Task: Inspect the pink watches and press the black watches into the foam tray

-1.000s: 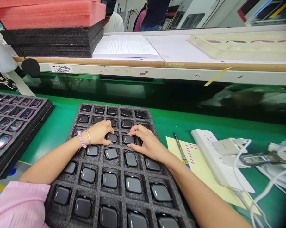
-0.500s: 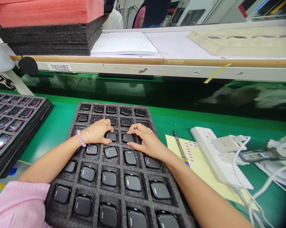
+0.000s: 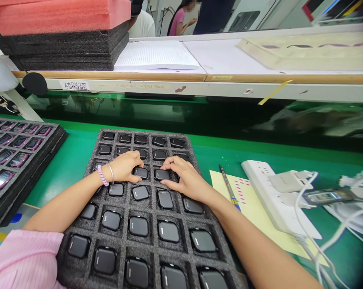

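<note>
A dark grey foam tray [image 3: 126, 237] lies before me, with black strapless smartwatches in its square compartments. My left hand [image 3: 125, 166], wearing a lilac coil band and a silver bangle, has thumb and fingers at the left side of one smartwatch [image 3: 141, 173] in the third row. Just right of it, my right hand [image 3: 183, 176] pinches a neighbouring smartwatch [image 3: 162, 174] from its right side. Both watches sit in their own compartments. My palms cover parts of the compartments beside them.
Another foam tray [image 3: 49, 154] with purple-rimmed watches stands at left. To the right are a yellow sheet [image 3: 253, 216], a pen [image 3: 228, 184] and a white power strip [image 3: 278, 200] with cables. A shelf [image 3: 229, 84] spans the back, carrying foam stacks [image 3: 64, 48] and a notebook [image 3: 159, 56].
Both hands and the watches stay where they were. In the background, a person in pink has come further into view.
</note>
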### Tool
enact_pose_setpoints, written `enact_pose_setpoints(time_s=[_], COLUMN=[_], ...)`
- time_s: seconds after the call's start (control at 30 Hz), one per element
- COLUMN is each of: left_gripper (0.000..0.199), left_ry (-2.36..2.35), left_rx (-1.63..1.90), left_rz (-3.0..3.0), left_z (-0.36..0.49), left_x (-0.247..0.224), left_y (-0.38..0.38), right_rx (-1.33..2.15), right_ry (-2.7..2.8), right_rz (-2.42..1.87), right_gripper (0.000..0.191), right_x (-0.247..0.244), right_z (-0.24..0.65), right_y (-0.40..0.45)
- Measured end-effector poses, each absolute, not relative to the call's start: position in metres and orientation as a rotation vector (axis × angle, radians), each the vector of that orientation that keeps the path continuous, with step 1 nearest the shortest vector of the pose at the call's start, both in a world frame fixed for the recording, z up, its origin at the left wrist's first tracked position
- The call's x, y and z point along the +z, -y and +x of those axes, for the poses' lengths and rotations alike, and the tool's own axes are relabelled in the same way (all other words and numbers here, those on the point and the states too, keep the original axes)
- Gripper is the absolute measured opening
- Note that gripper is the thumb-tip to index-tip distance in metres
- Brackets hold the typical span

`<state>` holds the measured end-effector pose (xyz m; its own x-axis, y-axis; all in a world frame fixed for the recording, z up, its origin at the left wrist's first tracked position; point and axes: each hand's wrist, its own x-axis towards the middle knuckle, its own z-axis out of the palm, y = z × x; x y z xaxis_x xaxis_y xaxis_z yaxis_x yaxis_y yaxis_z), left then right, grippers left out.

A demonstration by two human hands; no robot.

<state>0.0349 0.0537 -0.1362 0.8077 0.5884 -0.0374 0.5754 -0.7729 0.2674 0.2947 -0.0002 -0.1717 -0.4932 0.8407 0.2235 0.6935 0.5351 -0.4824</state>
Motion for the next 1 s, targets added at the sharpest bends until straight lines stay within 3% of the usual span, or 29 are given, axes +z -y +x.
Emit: enact_pose_setpoints(time_s=[1.0], left_gripper=[0.034], left_ry=[-0.870], left_rx=[0.118], left_rz=[2.754], left_z=[0.033], left_x=[-0.139], left_y=[-0.055], right_rx=[0.379], right_ry=[2.504], right_rz=[-1.464], right_gripper=[0.033], right_x=[-0.160], right_z=[0.291], right_y=[-0.002])
